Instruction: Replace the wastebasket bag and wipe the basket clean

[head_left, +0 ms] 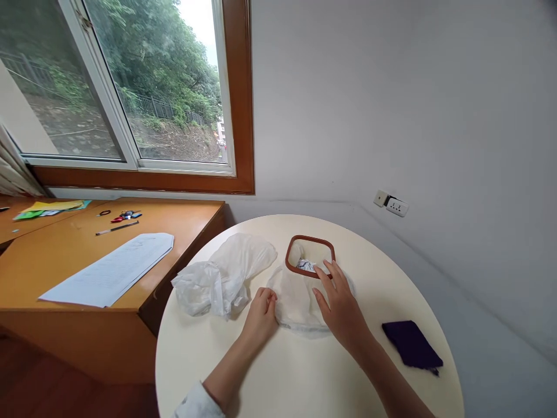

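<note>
A brown rounded-rectangle embroidery hoop (289,251) stands out on the table, with thin, see-through white fabric (298,299) spread out from it toward me. Inside the frame a small patch with dark lines (306,265) shows on white. My left hand (261,313) is closed, its fingers curled at the fabric's left edge and seemingly pinching it. Over the right part of the fabric, my right hand (340,305) has its fingers spread, the fingertips at the near right corner of the hoop. Whether they press on the rim I cannot tell.
A crumpled white plastic bag (226,273) lies left of my left hand on the round white table (191,366). Folded dark purple cloth (412,343) rests at the right. The wooden desk (78,249) on the left holds papers (113,270), a pen (117,228) and keys (127,215).
</note>
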Demonstrator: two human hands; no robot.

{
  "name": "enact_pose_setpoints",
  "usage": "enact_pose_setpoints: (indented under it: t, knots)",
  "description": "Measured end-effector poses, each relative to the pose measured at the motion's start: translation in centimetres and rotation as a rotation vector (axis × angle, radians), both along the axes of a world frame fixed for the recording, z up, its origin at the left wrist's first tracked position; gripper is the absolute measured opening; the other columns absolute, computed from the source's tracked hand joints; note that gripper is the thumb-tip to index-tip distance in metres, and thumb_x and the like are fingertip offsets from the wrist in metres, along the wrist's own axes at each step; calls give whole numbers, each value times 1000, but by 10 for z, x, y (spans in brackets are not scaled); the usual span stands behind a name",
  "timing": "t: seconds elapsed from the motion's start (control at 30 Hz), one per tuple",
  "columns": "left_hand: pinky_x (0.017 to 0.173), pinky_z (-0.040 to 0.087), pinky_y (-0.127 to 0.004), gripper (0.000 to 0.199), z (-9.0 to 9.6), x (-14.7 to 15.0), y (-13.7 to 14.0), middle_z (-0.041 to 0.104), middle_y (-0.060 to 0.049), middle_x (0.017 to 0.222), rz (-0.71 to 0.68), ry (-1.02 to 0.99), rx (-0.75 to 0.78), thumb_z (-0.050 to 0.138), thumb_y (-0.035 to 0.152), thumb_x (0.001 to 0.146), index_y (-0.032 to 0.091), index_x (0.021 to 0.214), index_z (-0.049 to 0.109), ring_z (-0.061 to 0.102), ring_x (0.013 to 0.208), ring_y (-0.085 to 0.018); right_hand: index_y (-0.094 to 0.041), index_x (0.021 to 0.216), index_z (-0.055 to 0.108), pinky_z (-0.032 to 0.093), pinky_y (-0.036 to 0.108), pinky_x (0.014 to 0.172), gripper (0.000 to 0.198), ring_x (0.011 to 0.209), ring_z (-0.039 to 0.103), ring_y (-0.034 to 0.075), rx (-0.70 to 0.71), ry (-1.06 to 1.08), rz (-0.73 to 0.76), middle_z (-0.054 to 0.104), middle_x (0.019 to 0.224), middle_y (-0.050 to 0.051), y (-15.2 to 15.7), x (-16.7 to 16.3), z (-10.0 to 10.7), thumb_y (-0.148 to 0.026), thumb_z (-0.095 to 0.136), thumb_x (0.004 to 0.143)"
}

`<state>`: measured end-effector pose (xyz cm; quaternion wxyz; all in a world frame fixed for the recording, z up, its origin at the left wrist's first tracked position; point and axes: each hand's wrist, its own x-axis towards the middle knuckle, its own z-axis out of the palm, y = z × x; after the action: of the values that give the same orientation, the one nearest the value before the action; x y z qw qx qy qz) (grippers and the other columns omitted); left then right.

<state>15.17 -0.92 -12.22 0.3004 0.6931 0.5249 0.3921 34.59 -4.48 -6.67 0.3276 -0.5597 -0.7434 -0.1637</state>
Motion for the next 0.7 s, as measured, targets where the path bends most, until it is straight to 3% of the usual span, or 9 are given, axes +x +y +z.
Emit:
enact_pose_setpoints:
  t: [0.4,0.7]
  knots:
    - [71,40,-32,14,-1,1,1,50,-5,85,-40,22,-9,34,14,78,19,74,47,51,80,-19,-12,129,34,38,48,100,45,135,15,28,-34,42,12,43,130,15,15,-10,-5,-18,41,85]
    - [68,41,-30,14,2,3,-2,51,-5,84,-52,27,-40,35,13,76,19,73,47,51,75,-18,-15,127,35,41,48,97,43,133,20,29,-45,80,13,46,124,14,20,-13,-4,-22,43,85]
